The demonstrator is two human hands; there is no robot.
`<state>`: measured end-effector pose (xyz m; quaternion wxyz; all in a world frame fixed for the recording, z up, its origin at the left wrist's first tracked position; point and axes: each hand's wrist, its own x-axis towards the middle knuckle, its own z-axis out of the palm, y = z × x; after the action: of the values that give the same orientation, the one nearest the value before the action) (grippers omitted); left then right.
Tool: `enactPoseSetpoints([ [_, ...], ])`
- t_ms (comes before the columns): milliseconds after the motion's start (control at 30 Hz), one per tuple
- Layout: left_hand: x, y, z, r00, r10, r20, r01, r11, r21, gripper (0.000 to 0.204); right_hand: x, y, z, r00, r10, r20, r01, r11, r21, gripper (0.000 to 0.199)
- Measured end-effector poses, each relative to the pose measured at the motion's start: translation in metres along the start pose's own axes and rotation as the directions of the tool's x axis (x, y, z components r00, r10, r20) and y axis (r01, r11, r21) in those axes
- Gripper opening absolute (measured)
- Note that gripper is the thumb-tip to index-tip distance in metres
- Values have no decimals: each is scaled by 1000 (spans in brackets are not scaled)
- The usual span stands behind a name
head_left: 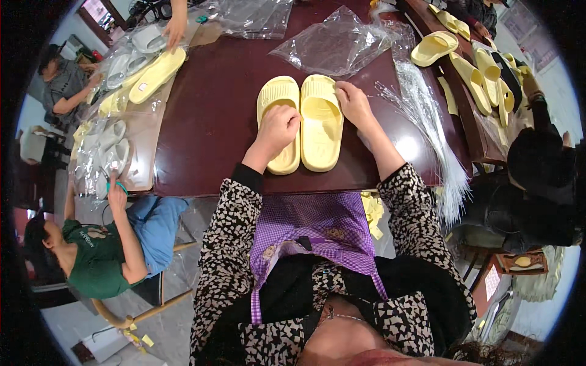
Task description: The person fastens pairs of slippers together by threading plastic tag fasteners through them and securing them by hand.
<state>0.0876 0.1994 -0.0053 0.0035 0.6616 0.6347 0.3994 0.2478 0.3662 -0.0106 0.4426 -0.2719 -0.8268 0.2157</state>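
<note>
A pair of pale yellow slide slippers lies side by side on the dark red table, straps at the far end and soles flat. Over the left slipper (278, 91) rests my left hand (279, 129), its fingers curled closed at the inner edge beside the other slipper; what they grip, if anything, is hidden. At the outer edge of the right slipper's strap, my right hand (355, 105) has thumb and fingers pinched together. I cannot see what is in that pinch. Most of the right slipper (320, 143) shows, including its bare footbed.
Clear plastic bags (336, 46) lie beyond the slippers. A bundle of clear thin strands (427, 110) hangs over the table's near edge at right. More yellow slippers (485, 70) stand far right. At left, people handle bagged grey and yellow slippers (157, 74) on a board.
</note>
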Motion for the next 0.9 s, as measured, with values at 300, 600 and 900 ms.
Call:
enactPoseSetpoints([
  [300,-33,17,-9,999,-1,41,2,999,-37,7,-5,-8,-13,948,161,274,-173,985,20,22],
  [600,-39,25,-11,1000,14,5,-14,996,-85,5,12,-7,-6,888,238,393,-210,971,-113,20],
  [900,-40,22,-9,998,-56,-39,48,983,-177,7,41,-28,22,942,76,327,-146,970,196,16],
])
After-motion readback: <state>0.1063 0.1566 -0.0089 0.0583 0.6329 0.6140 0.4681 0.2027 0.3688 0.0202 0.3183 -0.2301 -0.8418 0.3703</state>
